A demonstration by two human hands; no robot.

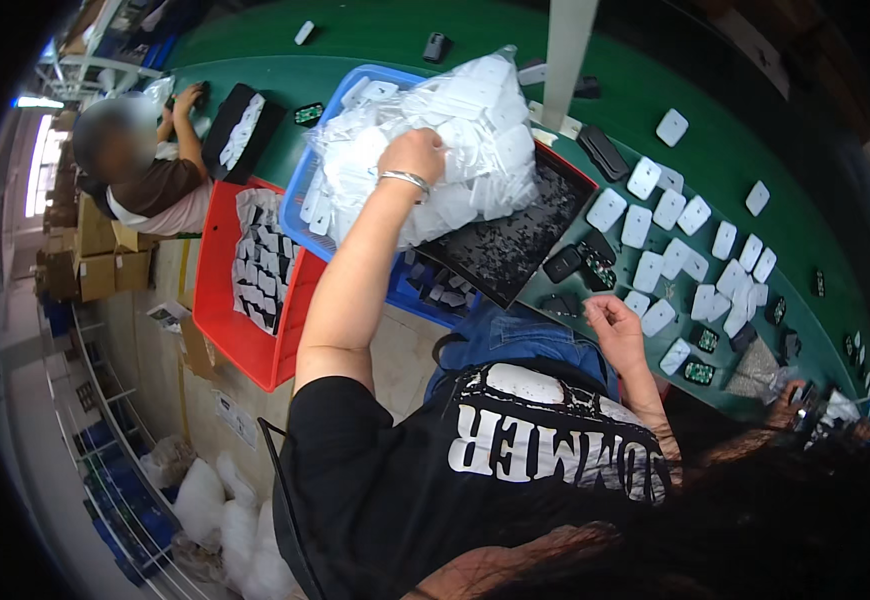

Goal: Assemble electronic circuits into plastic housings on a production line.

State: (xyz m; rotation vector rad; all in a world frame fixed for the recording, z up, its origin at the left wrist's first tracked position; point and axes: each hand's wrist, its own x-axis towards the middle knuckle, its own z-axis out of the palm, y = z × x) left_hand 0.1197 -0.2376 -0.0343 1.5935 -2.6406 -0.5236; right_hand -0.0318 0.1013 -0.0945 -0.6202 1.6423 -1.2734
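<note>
My left hand (pixel 412 157), with a silver bangle at the wrist, is closed over a clear plastic bag (pixel 500 75) full of white plastic covers (pixel 350 160). What its fingers hold is hidden. The bag sits in a blue plastic basket (pixel 298 205). At the table's near edge, my right hand (pixel 615 325) is curled, its thumb and fingers drawn together. Whatever may be between them is too small to make out. Close to that hand lie black housings (pixel 562 264), a green circuit board (pixel 598 268) and white covers (pixel 659 317).
Beside the basket is a black tray (pixel 500 245) of small dark parts. A red bin (pixel 217 270) of dark and white pieces stands at left. White covers (pixel 670 210) spread over the green table (pixel 555 225). A co-worker (pixel 150 165) sits at far left; another's hand (pixel 790 400) shows at right.
</note>
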